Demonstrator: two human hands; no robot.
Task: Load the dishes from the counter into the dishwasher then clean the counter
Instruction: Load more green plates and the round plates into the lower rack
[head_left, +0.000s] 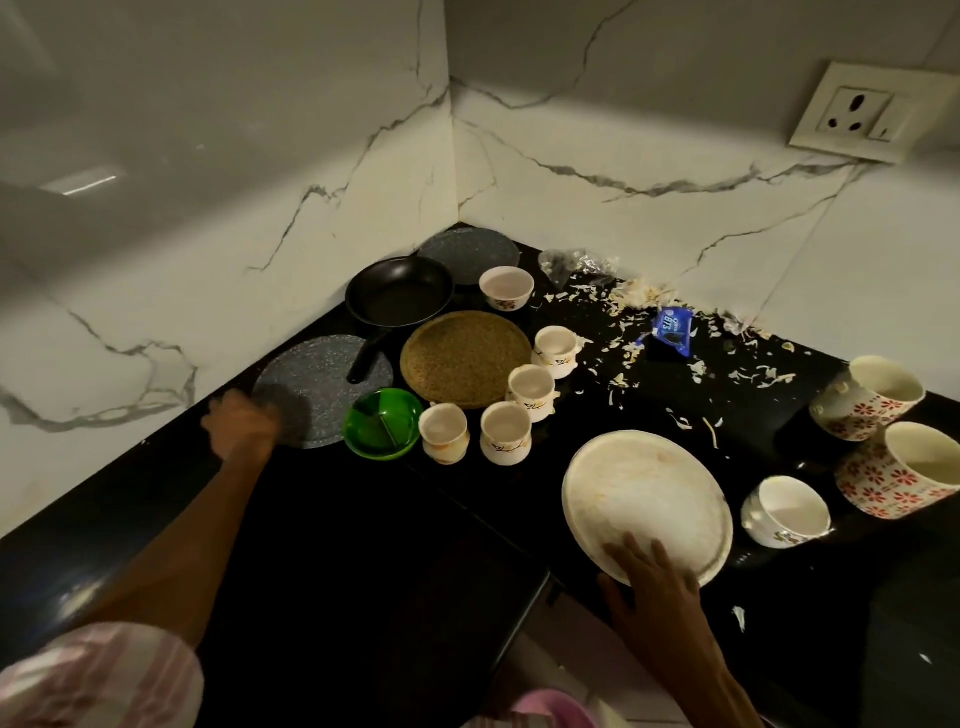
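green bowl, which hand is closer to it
Left. The left hand is blurred at the near grey plate, just left of the green bowl. The right hand rests on the white plate, farther right.

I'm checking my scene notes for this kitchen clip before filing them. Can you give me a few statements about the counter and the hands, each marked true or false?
1. The right hand rests on the near rim of the white plate. True.
2. The green bowl sits inside the black frying pan. False: it stands on the counter, nearer the camera than the pan.
3. The blue wrapper lies among scattered scraps near the wall. True.
4. The left hand grips a cup. False: it holds no cup; it reaches by the grey speckled plate, blurred.
5. Both flowered mugs stand upright. False: both lie tipped on their sides, mouths toward the camera.
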